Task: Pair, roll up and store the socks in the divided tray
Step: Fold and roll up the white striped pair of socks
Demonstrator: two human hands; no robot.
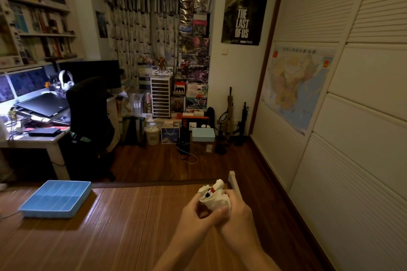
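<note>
Holding a bundle of white fabric socks with red and dark marks point(214, 198), both hands were seen raised above a brown slatted wooden surface point(132, 226). The bundle was enclosed by the left hand point(193, 215) and the right hand point(236, 213), each grip pressed closed around it from its own side. A light blue divided plastic tray point(56, 198) was placed well apart, to the left on the same surface.
</note>
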